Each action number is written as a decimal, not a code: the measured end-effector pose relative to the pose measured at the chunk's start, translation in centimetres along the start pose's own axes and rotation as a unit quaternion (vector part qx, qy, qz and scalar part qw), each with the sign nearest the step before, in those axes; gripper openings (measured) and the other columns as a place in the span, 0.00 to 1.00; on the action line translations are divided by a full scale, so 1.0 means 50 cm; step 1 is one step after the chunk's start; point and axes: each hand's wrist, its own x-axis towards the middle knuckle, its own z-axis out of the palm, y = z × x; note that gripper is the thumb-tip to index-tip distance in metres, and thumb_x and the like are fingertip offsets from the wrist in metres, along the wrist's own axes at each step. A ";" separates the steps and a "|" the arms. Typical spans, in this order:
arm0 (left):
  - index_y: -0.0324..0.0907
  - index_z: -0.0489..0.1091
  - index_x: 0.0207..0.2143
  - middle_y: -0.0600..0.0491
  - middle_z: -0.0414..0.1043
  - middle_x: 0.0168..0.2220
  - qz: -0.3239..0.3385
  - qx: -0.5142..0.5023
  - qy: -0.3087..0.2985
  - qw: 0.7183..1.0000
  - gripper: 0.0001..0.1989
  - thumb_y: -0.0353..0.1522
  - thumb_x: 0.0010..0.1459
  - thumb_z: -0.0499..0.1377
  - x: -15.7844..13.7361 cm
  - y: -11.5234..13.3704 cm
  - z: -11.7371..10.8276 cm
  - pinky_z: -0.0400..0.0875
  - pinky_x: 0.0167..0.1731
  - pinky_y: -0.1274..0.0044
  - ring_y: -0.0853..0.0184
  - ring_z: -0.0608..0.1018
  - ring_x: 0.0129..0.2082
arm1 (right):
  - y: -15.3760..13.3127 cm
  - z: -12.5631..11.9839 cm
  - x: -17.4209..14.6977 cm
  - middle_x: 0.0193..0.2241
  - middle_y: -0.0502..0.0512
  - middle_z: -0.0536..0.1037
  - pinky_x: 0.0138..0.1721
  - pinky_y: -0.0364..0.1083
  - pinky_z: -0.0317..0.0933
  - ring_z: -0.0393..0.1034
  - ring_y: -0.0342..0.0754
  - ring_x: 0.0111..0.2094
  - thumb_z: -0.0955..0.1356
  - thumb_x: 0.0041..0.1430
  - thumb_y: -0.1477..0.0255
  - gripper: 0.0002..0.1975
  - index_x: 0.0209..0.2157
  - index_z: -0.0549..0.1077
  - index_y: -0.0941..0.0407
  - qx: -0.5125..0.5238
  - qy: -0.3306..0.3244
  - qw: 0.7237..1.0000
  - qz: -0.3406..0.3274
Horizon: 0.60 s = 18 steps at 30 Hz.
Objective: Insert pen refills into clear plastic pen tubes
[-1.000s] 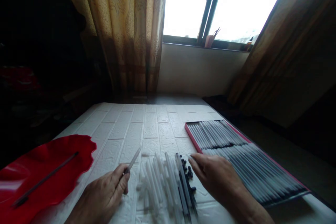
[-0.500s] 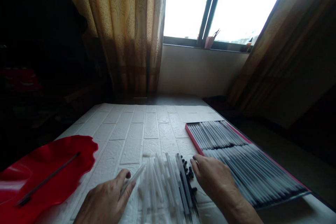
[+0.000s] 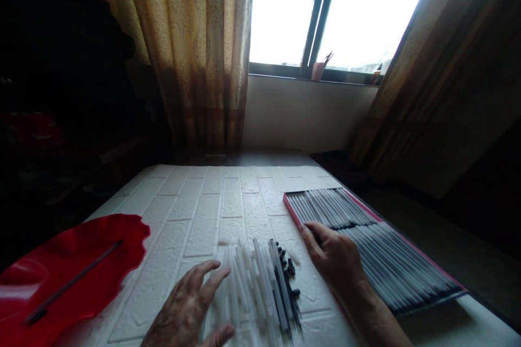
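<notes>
My left hand (image 3: 185,303) is open, its fingers spread beside the left side of a loose pile of clear pen tubes (image 3: 246,282). Dark slender pen parts (image 3: 287,298) lie along the pile's right side, with several small black caps (image 3: 290,268) next to them. My right hand (image 3: 337,257) is closed at the left edge of a flat, pink-edged box (image 3: 291,209), the thumb side on the rim and the fingers curled over it. Two rows of clear pens with dark ends (image 3: 399,265) fill this box. The undersides of the right fingers are hidden.
On the left a red, wavy-rimmed plate (image 3: 126,268) holds one dark, slender pen (image 3: 81,279). A white brick-patterned cover (image 3: 209,209) lies over the table. Beyond it are a curtain (image 3: 191,54) and a window with a pink cup (image 3: 318,70) on its sill.
My left hand has let go of a clear tube and spread its fingers. My right hand has moved from beside the black caps up to the box's left edge. The view has shifted slightly.
</notes>
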 end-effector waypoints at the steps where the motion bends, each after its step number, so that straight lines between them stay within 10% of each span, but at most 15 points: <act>1: 0.46 0.57 0.62 0.43 0.70 0.57 0.022 0.004 -0.004 1.000 0.32 0.50 0.60 0.55 0.001 0.004 0.008 0.75 0.46 0.71 0.56 0.75 0.54 | -0.002 0.000 0.000 0.21 0.54 0.80 0.25 0.44 0.56 0.76 0.51 0.22 0.59 0.64 0.61 0.20 0.31 0.78 0.54 0.031 0.012 0.999 -0.011; 4: 0.51 0.51 0.66 0.41 0.70 0.57 0.097 0.012 0.057 0.994 0.36 0.54 0.60 0.51 0.003 0.015 0.024 0.74 0.46 0.64 0.51 0.73 0.56 | -0.011 -0.006 0.002 0.19 0.53 0.79 0.24 0.42 0.57 0.74 0.47 0.19 0.59 0.65 0.60 0.21 0.31 0.78 0.56 0.107 0.047 0.993 -0.031; 7: 0.50 0.49 0.67 0.39 0.62 0.63 0.070 -0.007 -0.053 0.996 0.36 0.51 0.61 0.54 -0.001 0.022 0.024 0.70 0.51 0.61 0.49 0.67 0.60 | -0.014 -0.013 0.005 0.18 0.52 0.77 0.22 0.40 0.58 0.73 0.46 0.18 0.60 0.65 0.62 0.19 0.31 0.77 0.57 0.147 0.088 0.985 -0.029; 18: 0.57 0.41 0.68 0.41 0.39 0.70 0.016 -0.103 -0.150 0.983 0.43 0.55 0.56 0.56 0.016 0.040 0.045 0.52 0.54 0.40 0.37 0.49 0.66 | -0.001 -0.020 0.003 0.15 0.48 0.75 0.23 0.39 0.61 0.72 0.43 0.17 0.62 0.64 0.65 0.16 0.32 0.76 0.59 0.210 0.159 0.964 -0.031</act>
